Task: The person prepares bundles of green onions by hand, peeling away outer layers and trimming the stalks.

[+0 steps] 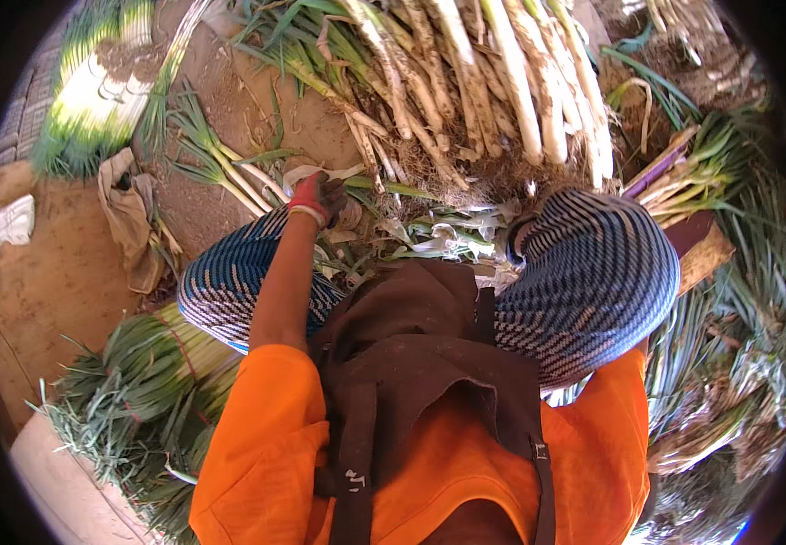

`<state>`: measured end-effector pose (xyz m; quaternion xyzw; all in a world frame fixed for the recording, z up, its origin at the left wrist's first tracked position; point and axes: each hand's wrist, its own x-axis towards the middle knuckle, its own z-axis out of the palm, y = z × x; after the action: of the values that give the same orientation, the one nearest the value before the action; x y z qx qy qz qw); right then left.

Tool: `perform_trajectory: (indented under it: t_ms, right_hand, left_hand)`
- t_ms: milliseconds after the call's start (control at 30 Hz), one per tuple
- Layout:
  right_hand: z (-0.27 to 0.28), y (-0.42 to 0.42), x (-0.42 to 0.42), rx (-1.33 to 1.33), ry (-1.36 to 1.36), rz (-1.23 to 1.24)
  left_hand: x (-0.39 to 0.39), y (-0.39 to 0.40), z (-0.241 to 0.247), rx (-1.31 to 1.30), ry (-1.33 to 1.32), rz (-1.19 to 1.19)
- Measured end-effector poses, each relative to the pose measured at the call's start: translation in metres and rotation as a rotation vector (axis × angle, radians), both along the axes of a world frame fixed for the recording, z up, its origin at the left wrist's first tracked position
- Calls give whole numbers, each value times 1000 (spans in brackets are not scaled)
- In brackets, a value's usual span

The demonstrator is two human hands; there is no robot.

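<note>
My left hand, in a red and dark work glove, is low in front of my left knee. A pale strip of leaf or peel lies at its fingertips; whether the fingers grip it cannot be told. Two or so cleaned long onions lie on the floor just left of the hand. Beyond it is a large pile of unpeeled long onions with soil on their roots. My right hand is out of view, its arm passing behind my right knee.
Leaf scraps lie between my legs. Tied bundles of long onions stand at upper left, and a big bundle is at lower left. A brown cloth lies on the left. Heaped green leaves are at right.
</note>
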<state>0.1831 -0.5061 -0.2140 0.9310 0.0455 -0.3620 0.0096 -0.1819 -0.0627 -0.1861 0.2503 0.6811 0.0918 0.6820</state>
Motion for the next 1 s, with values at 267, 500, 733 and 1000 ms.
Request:
perform_trajectory:
  t_ms: [267, 500, 733, 1000]
  right_hand:
    - [-4, -4, -34, -36, -239, -238]
    - [92, -1, -4, 454, -684, -645]
    - [254, 103, 71, 1153, -481, -220]
    - [272, 289, -100, 864, -113, 909]
  left_hand:
    - [39, -16, -123, 621, 641, -976]
    - [-2, 14, -161, 400, 455, -1231]
    - [-42, 58, -164, 310, -186, -673]
    - [-20, 25, -136, 112, -57, 33]
